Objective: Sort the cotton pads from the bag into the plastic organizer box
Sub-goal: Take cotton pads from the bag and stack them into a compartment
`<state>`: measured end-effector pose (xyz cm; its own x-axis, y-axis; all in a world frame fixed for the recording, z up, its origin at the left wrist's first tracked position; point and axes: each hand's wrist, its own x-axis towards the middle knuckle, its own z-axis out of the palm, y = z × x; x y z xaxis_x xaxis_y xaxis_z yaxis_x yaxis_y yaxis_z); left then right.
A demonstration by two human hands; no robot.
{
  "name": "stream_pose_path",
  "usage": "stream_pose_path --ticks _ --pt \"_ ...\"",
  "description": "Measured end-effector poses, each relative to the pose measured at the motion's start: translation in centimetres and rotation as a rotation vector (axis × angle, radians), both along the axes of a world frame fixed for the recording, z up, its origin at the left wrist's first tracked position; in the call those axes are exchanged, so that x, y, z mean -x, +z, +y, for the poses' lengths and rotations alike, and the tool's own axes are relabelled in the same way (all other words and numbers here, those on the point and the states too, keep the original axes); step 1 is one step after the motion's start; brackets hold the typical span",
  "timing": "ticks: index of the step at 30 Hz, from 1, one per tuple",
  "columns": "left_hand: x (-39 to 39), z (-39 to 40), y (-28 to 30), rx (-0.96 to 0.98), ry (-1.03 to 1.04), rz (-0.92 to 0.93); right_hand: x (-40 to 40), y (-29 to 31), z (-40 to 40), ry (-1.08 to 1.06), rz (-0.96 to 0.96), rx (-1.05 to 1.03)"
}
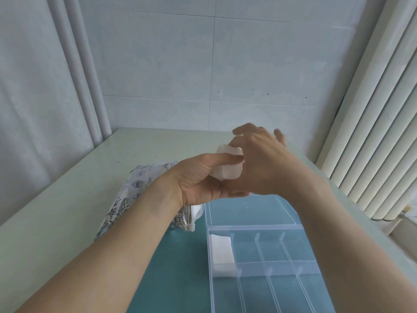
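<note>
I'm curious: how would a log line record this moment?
left hand: holds cotton pads | right hand: touches them | organizer box: one compartment filled

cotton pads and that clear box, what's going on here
A person is sorting cotton pads into a clear plastic organizer box. The left hand holds a small stack of pads above the table, and the right hand meets it at the stack, fingers on the top pad. The patterned bag lies on the table to the left. The box is open, lid folded back, with pads already in its far-left compartment; the other compartments visible look empty.
</note>
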<state>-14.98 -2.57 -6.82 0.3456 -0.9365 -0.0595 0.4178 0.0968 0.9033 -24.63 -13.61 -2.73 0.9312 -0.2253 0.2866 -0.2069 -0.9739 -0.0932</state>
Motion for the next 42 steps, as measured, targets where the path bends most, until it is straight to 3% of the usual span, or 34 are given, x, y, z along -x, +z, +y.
stream_pose_path --ticks 10,15,19,27,33,38,42 --pt "0.7 -0.8 -0.3 -0.002 0.108 -0.112 0.0 0.0 0.1 -0.001 0.054 -0.102" --pt "0.6 -0.5 -0.3 -0.070 0.006 -0.137 -0.2 0.0 0.1 -0.059 0.083 -0.069" --pt "0.4 -0.3 -0.4 -0.096 -0.046 -0.123 -0.1 0.1 0.1 0.055 0.072 -0.186" --pt "0.2 -0.8 -0.5 0.016 0.103 -0.032 -0.5 -0.3 -0.5 0.178 0.042 -0.315" --pt "0.6 -0.5 -0.4 -0.043 0.035 -0.172 -0.8 -0.5 -0.8 0.082 0.034 -0.228" --pt "0.5 -0.9 -0.6 0.006 0.117 -0.096 -0.6 -0.5 -0.9 0.014 0.027 -0.217" --pt "0.6 -1.1 -0.8 -0.023 0.127 -0.122 -0.7 -0.4 -0.8 0.089 0.051 -0.279"
